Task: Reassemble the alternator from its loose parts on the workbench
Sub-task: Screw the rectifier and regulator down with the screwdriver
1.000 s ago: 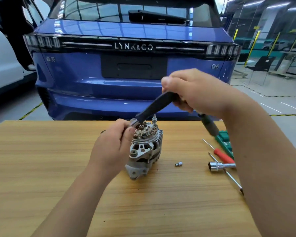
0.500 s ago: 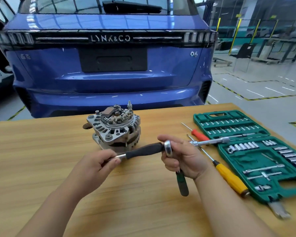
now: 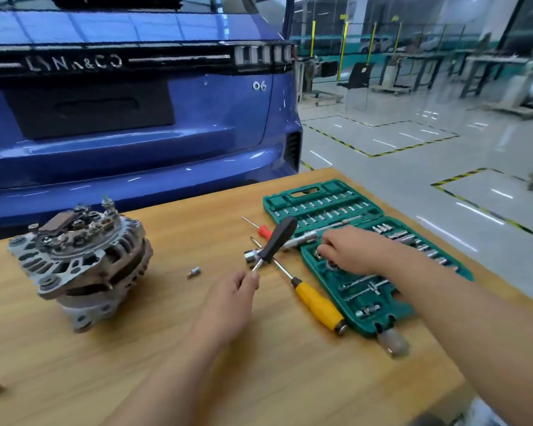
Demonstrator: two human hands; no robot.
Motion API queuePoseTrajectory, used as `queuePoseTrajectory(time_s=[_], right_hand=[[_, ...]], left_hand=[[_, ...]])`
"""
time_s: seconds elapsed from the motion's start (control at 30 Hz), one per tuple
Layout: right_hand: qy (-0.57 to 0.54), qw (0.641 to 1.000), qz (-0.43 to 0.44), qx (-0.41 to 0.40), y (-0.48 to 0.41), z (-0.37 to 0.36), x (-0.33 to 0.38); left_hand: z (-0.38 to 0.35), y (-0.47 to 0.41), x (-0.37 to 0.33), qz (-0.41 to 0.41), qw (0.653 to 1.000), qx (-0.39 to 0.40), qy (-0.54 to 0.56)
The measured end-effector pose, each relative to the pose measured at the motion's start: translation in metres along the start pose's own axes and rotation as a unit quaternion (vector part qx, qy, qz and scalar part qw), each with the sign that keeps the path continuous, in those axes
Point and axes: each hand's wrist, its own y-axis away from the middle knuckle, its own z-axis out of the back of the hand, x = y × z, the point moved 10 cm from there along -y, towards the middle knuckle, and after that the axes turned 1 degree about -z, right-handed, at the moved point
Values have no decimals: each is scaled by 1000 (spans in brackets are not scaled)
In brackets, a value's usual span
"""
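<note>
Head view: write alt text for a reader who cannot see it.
The left hand pinches a black-handled driver by its metal shaft while the right hand is over the sockets in an open green tool case. An alternator stands at left on the wooden workbench.

On your workbench (image 3: 136, 364): alternator (image 3: 80, 262) left, socket case (image 3: 326, 279) right; between them a screwdriver (image 3: 317, 302) and, perhaps, a loose socket (image 3: 194, 272).

The right hand (image 3: 351, 250) has left the black-handled tool (image 3: 279, 238) for the socket case (image 3: 345, 187).
</note>
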Motion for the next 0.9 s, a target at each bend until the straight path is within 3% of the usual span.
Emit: queuePoseTrajectory(time_s=[0.1,0.23,0.43,0.5,0.6,0.77,0.9], right_hand=[[59,998,5,5,-4,-23,-9],[120,991,-17,-65,-10,-28,-7],[9,990,-29,-135,-10,-17,-17],[26,993,-19,-117,-17,-15,-17],[29,993,-91,-62,-29,-22,-26],[-25,982,-188,-21,-34,-34,-49],[-23,990,-135,15,-32,-36,-46]], left_hand=[[-39,-1,-9,-22,1000,9,-9],[-46,1,-11,-30,999,-42,2],[-52,0,-14,-15,997,-69,20],[-56,1,-21,-23,997,-78,15],[-66,-3,-37,-28,996,-79,12],[-99,-22,-65,-40,993,26,-108],[-112,-31,-73,-89,980,58,-167]])
